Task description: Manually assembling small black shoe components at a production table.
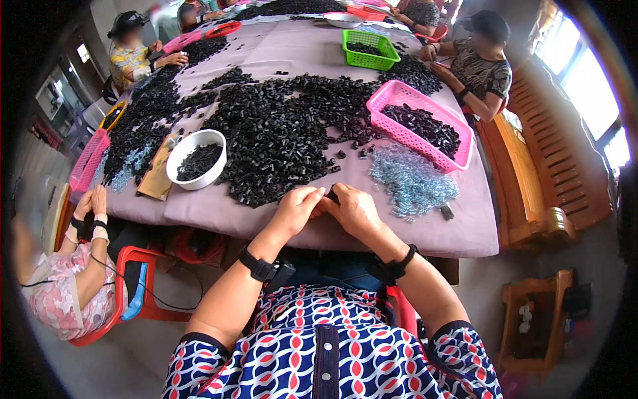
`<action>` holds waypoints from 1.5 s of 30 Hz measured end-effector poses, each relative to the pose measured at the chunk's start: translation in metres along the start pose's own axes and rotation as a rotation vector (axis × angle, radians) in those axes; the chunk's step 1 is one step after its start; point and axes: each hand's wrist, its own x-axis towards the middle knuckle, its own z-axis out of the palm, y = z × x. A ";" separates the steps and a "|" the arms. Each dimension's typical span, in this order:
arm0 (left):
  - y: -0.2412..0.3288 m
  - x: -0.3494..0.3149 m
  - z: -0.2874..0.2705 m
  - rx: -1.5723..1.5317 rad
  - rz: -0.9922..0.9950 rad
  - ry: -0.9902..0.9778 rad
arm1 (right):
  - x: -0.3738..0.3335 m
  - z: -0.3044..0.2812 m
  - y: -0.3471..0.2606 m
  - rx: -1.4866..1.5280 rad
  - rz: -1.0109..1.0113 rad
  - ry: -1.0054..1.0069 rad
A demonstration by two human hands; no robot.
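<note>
My left hand (297,211) and my right hand (355,210) meet at the near edge of the cloth-covered table (352,241). Both have their fingers curled in, tips close together. A bit of a small black plastic piece (333,195) shows between them, by the right thumb and forefinger. The left fingertips press close to it, but what they pinch is hidden. Just beyond my hands spreads a large heap of similar black pieces (272,133). To the right lies a pile of small, clear bluish pieces (412,185), perhaps springs.
A white bowl (174,163) of black pieces stands left, beside a piece of cardboard (157,174). Right are a pink basket (465,149) and a green basket (372,61). Co-workers sit around the table, one close on my left (73,286). A wooden bench (518,173) stands right.
</note>
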 end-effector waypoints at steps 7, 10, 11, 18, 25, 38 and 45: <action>-0.004 -0.007 -0.001 -0.065 -0.025 0.000 | 0.037 -0.025 0.031 0.466 0.516 -0.101; -0.002 -0.008 0.000 -0.071 -0.019 -0.005 | 0.074 -0.075 0.082 0.869 0.522 0.214; 0.000 -0.009 0.001 -0.072 -0.023 -0.005 | 0.084 -0.092 0.096 0.921 0.523 0.344; 0.005 -0.006 0.003 -0.030 -0.035 -0.022 | 0.073 -0.101 0.117 0.715 0.491 0.360; 0.020 0.007 -0.002 0.087 0.058 -0.034 | 0.000 -0.056 0.039 -0.245 0.119 -0.117; 0.032 0.098 -0.001 1.003 0.261 0.056 | -0.016 -0.043 0.058 -0.152 0.181 0.126; 0.038 0.100 0.001 0.964 0.325 0.069 | -0.020 -0.040 0.068 -0.083 0.119 0.208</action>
